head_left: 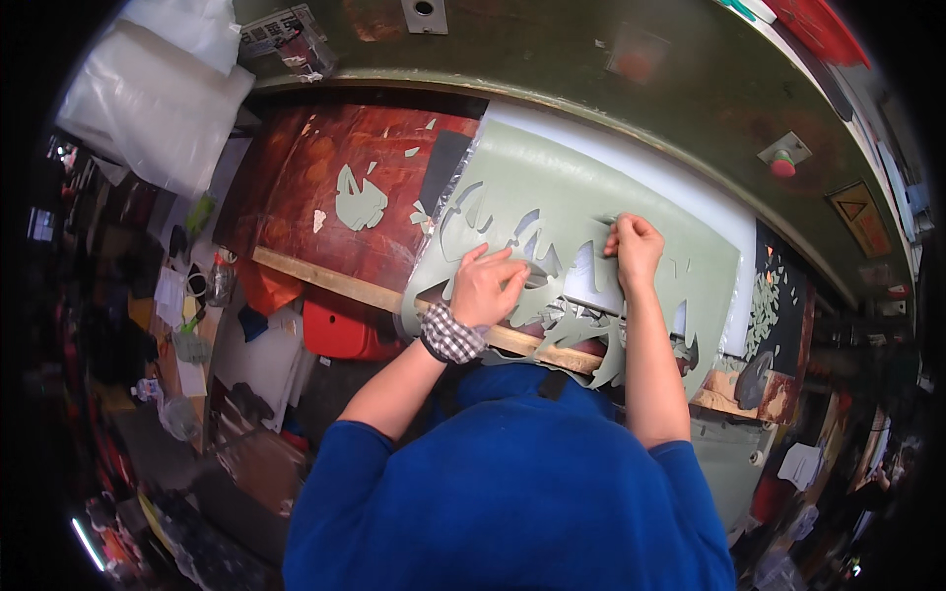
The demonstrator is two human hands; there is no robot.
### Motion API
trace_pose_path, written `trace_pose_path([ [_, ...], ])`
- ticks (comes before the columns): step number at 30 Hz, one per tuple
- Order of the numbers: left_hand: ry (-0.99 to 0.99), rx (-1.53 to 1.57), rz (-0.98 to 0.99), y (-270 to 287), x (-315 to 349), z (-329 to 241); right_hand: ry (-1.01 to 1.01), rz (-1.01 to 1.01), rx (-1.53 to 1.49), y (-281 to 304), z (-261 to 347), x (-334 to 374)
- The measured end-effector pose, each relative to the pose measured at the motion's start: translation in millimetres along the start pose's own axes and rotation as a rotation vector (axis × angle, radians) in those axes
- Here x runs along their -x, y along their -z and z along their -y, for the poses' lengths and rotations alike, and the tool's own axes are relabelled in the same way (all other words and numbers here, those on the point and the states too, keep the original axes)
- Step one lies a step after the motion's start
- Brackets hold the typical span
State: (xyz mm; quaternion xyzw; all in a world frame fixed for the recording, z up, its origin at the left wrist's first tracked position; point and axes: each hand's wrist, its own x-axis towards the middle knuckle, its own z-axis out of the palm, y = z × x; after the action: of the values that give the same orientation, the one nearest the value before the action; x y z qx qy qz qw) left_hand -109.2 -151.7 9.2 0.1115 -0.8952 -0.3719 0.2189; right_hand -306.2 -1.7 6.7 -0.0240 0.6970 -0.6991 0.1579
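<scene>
A large grey-green sheet point(581, 187) with cut-out shapes lies on a reddish-brown table point(315, 187). My left hand point(490, 284), with a checkered band at the wrist, presses flat on the sheet's lower left part with fingers curled. My right hand point(636, 248) pinches a strip of the sheet near its middle, fingers closed on it. A white backing point(690, 187) shows under the sheet along its far edge and through the cut-outs.
Loose grey-green scraps point(360, 202) lie on the table to the left. A wooden strip point(325, 281) runs along the near table edge. A dark green machine housing point(591, 69) with a red button point(783, 165) curves behind. Clear plastic bags point(158, 98) sit at far left.
</scene>
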Motion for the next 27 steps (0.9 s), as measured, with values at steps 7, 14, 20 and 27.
trace_pose_path([
  [7,0.181,0.327,-0.695,82.5,-67.6,32.4,0.218,-0.018,0.246,0.2,-25.1,16.3],
  [14,-0.560,-0.310,0.248,90.7,-31.0,64.9,0.448,0.054,0.555,-1.7,-24.8,18.7],
  [20,-0.533,-0.310,0.313,91.9,-21.3,72.2,0.540,0.014,0.540,-1.8,-30.6,22.9],
  [27,0.222,0.280,-0.189,83.2,-43.9,56.8,0.427,0.019,0.349,-21.2,11.4,49.8],
])
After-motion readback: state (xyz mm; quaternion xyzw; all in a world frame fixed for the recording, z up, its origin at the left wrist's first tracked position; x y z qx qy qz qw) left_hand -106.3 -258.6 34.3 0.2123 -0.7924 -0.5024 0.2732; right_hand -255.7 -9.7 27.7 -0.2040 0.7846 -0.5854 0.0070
